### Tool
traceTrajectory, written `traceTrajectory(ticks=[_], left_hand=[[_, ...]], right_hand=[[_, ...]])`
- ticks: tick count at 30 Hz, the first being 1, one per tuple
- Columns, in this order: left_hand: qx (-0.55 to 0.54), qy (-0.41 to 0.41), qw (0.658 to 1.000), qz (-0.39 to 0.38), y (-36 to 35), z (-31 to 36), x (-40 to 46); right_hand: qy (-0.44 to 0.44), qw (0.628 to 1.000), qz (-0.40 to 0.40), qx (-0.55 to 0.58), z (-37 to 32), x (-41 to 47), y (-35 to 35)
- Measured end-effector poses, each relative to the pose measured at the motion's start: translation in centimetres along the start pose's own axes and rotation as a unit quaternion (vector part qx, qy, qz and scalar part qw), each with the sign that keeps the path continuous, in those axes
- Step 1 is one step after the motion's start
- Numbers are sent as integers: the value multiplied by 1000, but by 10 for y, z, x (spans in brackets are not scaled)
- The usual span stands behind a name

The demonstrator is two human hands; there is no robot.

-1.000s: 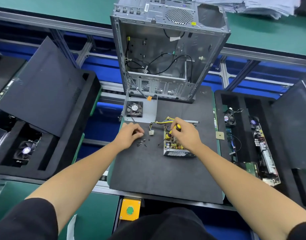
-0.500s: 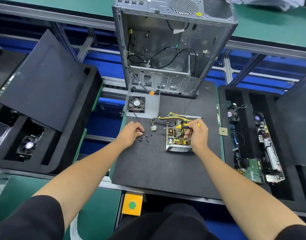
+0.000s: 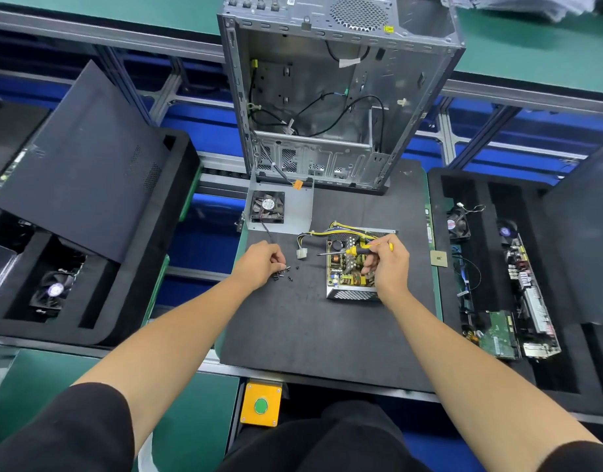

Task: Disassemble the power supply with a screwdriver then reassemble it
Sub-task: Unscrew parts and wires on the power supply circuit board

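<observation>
The opened power supply (image 3: 348,274) lies on the black mat (image 3: 310,335), its circuit board bare and yellow and black wires running left to a white plug (image 3: 302,253). My right hand (image 3: 388,267) hovers over its right side and grips a yellow and black screwdriver (image 3: 356,250) that lies level, tip pointing left. Left of the supply, my left hand (image 3: 260,264) has its fingertips curled down into a small pile of black screws (image 3: 282,274); whether it pinches one I cannot tell. The supply's cover plate with a fan (image 3: 268,207) lies behind my left hand.
An open computer case (image 3: 330,97) stands upright at the mat's far edge. Black foam trays flank the mat, the left one (image 3: 88,267) holding a fan, the right one (image 3: 497,267) holding fans and circuit boards. A yellow box with a green button (image 3: 261,406) sits below the mat.
My right hand lifted the screwdriver off the board and turned it level, tip pointing left. My left hand stayed at the screw pile.
</observation>
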State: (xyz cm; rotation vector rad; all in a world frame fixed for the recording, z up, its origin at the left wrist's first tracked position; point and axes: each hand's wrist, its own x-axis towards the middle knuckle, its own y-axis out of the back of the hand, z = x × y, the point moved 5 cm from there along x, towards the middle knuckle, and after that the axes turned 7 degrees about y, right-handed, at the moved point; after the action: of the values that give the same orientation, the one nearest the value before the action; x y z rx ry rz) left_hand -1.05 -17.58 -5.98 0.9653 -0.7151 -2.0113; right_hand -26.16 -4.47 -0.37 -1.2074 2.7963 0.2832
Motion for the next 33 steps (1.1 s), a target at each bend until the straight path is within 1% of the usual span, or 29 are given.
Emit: traceTrajectory(ticks=[4, 8, 11, 13, 19, 33], left_hand=[[-73, -2, 997, 1, -3, 0, -2], [-146, -38, 989, -9, -10, 15, -10], [-197, -65, 978, -33, -17, 30, -14], [-225, -61, 971, -46, -22, 37, -14], [-299, -39, 953, -37, -20, 43, -8], [-299, -53, 952, -39, -15, 49, -11]], right_hand=[[-3, 1000, 6, 5, 0, 0, 0], [-6, 1000, 7, 8, 1, 0, 0], [-9, 1000, 4, 14, 0, 0, 0], [-10, 1000, -1, 20, 0, 0, 0], [-3, 1000, -1, 27, -2, -2, -1], [5, 1000, 0, 12, 1, 0, 0]])
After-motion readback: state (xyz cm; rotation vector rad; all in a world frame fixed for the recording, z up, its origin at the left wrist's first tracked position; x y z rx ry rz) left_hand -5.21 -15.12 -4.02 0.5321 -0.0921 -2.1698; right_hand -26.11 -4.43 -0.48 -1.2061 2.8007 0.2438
